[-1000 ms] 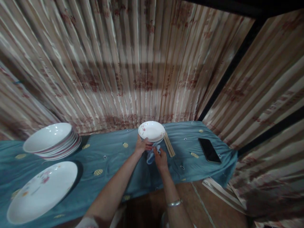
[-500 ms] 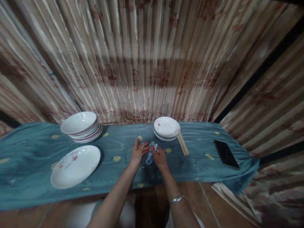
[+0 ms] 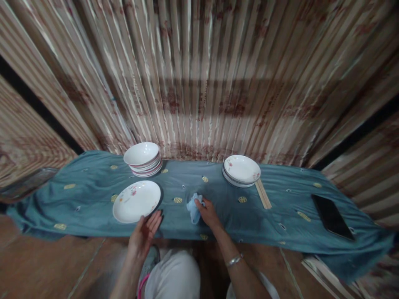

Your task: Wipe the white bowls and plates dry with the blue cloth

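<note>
Head view, as I follow it from afar: the left hand [image 3: 141, 241] is at the near edge of the white floral plate [image 3: 136, 201], its fingers [image 3: 155, 220] spread wide and holding nothing; whether the thumb touches the plate I cannot tell. The plate rests left of centre on the surface [image 3: 96, 211], far and slightly left of those fingers, its outline longest from near left to far right. The right hand [image 3: 210, 213], farther off to the right, pinches a blue cloth [image 3: 194, 211].
</note>
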A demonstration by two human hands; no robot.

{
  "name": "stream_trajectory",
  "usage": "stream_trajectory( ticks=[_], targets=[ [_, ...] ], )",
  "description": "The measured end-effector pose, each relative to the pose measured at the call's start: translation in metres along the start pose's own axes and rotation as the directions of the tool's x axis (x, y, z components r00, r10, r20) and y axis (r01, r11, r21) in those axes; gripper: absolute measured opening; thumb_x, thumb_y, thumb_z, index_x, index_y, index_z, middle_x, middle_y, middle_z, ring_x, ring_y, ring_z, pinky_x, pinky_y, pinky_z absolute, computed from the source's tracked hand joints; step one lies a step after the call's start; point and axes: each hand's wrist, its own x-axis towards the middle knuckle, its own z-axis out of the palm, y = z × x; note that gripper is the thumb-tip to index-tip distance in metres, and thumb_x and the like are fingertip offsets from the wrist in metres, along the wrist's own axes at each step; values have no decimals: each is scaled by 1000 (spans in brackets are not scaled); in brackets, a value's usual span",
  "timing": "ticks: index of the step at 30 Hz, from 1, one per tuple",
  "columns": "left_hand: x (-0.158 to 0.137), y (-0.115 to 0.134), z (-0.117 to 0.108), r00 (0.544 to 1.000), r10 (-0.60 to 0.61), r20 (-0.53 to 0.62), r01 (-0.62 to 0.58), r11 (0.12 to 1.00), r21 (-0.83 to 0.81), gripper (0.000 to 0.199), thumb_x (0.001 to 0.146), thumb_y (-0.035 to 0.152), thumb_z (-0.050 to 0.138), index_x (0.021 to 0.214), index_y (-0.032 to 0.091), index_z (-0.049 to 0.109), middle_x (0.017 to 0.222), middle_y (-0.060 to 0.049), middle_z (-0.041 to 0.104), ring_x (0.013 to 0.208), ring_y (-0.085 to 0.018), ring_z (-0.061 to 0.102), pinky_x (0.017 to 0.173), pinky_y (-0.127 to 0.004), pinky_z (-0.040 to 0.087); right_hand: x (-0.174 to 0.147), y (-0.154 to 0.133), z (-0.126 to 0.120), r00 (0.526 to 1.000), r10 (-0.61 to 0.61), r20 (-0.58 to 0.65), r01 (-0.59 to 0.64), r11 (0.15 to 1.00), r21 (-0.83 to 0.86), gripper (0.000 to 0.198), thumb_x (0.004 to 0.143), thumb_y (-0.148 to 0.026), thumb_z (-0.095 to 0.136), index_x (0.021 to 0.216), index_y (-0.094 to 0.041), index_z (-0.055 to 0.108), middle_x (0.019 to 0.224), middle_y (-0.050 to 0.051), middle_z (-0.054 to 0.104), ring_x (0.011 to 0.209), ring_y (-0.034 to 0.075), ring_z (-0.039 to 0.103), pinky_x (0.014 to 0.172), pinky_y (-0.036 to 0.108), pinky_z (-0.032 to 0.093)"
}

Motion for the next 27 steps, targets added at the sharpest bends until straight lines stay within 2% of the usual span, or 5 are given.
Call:
stream_trajectory(
  ticks=[8, 13, 16, 22, 27],
  targets=[
    [17, 5, -6, 998, 58, 14, -60, 994, 93, 49, 87, 4, 39, 135, 2, 47, 106, -24, 71, 90, -23, 72, 83, -31, 58, -6, 1, -11, 1000, -20, 8, 21, 998, -51, 41, 80, -54, 48, 79, -18, 67, 75, 5, 69, 74, 21, 64, 72, 30, 48],
    [3, -7, 8, 1000, 19, 1, -19, 987, 160, 50, 85, 2, 35, 135, -5, 43, 77, -17, 73, 70, -19, 73, 72, -25, 60, -5, 1, -12, 999, -35, -6, 35, 998, -51, 40, 82, -51, 47, 82, -17, 68, 80, 7, 71, 77, 22, 65, 74, 31, 49],
    [-10, -23, 18, 999, -31, 45, 20, 974, 224, 46, 86, 3, 36, 130, -6, 46, 75, -16, 73, 70, -20, 73, 68, -24, 60, -4, 0, -15, 999, -51, -15, 50, 996, -73, 38, 83, -49, 46, 79, -17, 67, 79, 7, 72, 76, 21, 66, 71, 30, 49],
    [-30, -54, 37, 975, -169, 144, 82, 877, 474, 24, 85, 9, 43, 94, -2, 63, 74, -20, 74, 69, -23, 73, 68, -29, 60, -3, -4, -33, 987, -67, -149, 36, 979, -200, 34, 86, -45, 46, 81, -19, 67, 74, 4, 71, 68, 18, 65, 64, 25, 47],
    [-34, -70, 53, 951, -221, 218, 36, 777, 628, 26, 84, 20, 48, 68, 8, 65, 68, -16, 73, 59, -20, 71, 58, -27, 58, -5, -9, -62, 942, -141, -304, 19, 929, -369, 35, 90, -44, 41, 82, -20, 64, 73, 6, 70, 69, 19, 66, 62, 24, 45]
  ],
)
